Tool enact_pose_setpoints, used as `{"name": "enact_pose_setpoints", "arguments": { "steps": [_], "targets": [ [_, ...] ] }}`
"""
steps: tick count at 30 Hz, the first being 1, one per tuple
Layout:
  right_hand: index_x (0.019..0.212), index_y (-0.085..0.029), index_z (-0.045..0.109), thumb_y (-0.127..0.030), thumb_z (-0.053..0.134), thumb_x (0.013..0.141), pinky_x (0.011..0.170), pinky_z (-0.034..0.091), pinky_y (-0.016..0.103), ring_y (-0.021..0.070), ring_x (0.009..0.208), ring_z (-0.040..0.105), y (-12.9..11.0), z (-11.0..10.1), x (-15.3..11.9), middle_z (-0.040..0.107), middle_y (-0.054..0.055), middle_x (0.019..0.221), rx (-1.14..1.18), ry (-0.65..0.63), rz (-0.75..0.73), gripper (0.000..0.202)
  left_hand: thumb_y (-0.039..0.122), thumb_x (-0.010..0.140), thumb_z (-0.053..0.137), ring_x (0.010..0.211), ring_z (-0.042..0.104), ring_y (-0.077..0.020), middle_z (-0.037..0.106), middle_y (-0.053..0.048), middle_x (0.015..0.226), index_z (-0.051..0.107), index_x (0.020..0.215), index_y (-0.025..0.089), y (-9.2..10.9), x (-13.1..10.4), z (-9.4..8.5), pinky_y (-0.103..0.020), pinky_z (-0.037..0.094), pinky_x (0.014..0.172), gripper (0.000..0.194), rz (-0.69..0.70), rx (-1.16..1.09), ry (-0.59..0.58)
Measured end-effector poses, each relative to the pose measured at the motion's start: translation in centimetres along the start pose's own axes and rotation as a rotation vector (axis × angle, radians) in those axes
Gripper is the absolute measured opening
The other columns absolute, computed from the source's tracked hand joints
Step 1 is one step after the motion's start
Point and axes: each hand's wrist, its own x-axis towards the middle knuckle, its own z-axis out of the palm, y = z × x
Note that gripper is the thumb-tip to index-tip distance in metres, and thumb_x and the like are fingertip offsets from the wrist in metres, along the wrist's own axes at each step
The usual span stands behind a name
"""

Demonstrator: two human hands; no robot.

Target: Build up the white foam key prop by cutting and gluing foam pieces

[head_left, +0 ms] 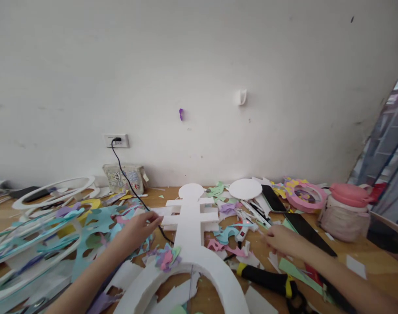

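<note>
The cut-out is plain white throughout, ring and crossbars alike, and the oval disc matches it. Pink, lilac, blue and mint mingle in the paper cluster, while the perforated paper sheet is solid turquoise. Yellow and lilac blossoms dot the pink hoop. A coral-pink lid tops the paler jar. Yellow bands the ends of the black tool handle. The cream pouch carries a multicoloured cartoon print; the wall is greyish white, the table woody brown.

Bare forearms reach forward, angled inward; left hand loosely bent; right hand leftward, fingers curled
</note>
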Motion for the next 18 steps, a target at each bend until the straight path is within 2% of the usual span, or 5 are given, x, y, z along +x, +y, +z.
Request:
{"name": "enact_pose_setpoints", "arguments": {
  "steps": [5, 8, 12, 15, 18],
  "targets": [
    [0.054, -0.023, 0.055, -0.036, 0.051, 0.09, 0.073, 0.049, 0.039, 0.0313, 0.084, 0.069, -4.1, 3.4, 2.5, 0.066, 0.011, 0.065, 0.098, 0.058, -0.015, 0.038, 0.038, 0.087, 0.043, 0.088, 0.068, -0.0252, 0.073, -0.007, 0.092, 0.067, 0.085, 0.019, 3.7, 6.1, 0.5, -0.033, 0.05, 0.084, 0.031, 0.188, 0.011, -0.032],
    [0.055, -0.022, 0.055, -0.042, 0.051, 0.09, 0.064, 0.051, 0.038, 0.0292, 0.065, 0.069, -5.3, 4.4, 3.6, 0.062, 0.009, 0.053, 0.225, -0.023, 0.005, 0.041, 0.029, 0.087, 0.048, 0.104, 0.066, -0.0254, 0.073, -0.008, 0.107, 0.069, 0.098, 0.016, 5.2, 8.9, 1.4, -0.034, 0.046, 0.097, 0.027, 0.273, 0.037, -0.051],
    [0.055, -0.023, 0.055, -0.041, 0.046, 0.09, 0.047, 0.047, 0.029, 0.0208, 0.044, 0.062, -5.2, 5.2, 4.0, 0.06, 0.005, 0.048, 0.437, -0.115, 0.025, 0.04, 0.018, 0.085, 0.044, 0.114, 0.062, -0.0257, 0.071, -0.006, 0.113, 0.068, 0.108, 0.011, 6.1, 9.9, 2.8, -0.036, 0.04, 0.103, 0.033, 0.326, 0.054, -0.059],
    [0.059, -0.023, 0.051, -0.037, 0.033, 0.092, 0.046, 0.047, 0.026, 0.0192, 0.048, 0.064, -5.0, 5.8, 4.1, 0.067, 0.008, 0.059, 0.551, -0.067, 0.027, 0.041, 0.016, 0.083, 0.04, 0.107, 0.064, -0.0251, 0.072, -0.005, 0.102, 0.069, 0.097, 0.007, 6.2, 9.8, 3.7, -0.034, 0.042, 0.098, 0.034, 0.306, 0.042, -0.065],
    [0.07, -0.023, 0.052, -0.038, 0.022, 0.094, 0.055, 0.053, 0.028, 0.0216, 0.065, 0.07, -5.0, 6.2, 4.4, 0.073, 0.014, 0.079, 0.59, 0.061, -0.002, 0.042, 0.02, 0.081, 0.039, 0.096, 0.066, -0.0238, 0.07, -0.002, 0.086, 0.068, 0.085, 0.007, 5.8, 10.0, 4.2, -0.031, 0.045, 0.088, 0.033, 0.246, 0.008, -0.054]
  ]
}}
